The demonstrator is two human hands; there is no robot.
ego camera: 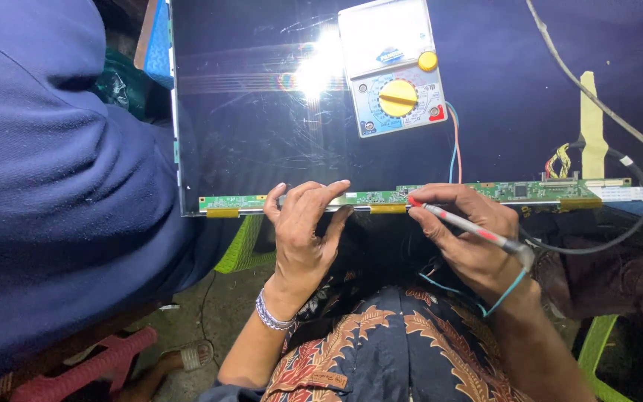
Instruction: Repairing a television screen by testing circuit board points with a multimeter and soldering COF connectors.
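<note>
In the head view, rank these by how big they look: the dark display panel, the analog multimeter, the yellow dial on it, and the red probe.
Largest to smallest:
1. Dark display panel
2. Analog multimeter
3. Red probe, held in the right hand
4. Yellow dial

The probe is long but thin, so its rank against the dial is unsure.

Display panel [262, 134], lying flat; meter [394, 67] on it, far side. Circuit strip [530, 191] along its near edge. Left hand [303, 231] on strip, left of right hand [470, 238] holding probe [463, 221]. Cable [634, 223] at right.
</note>
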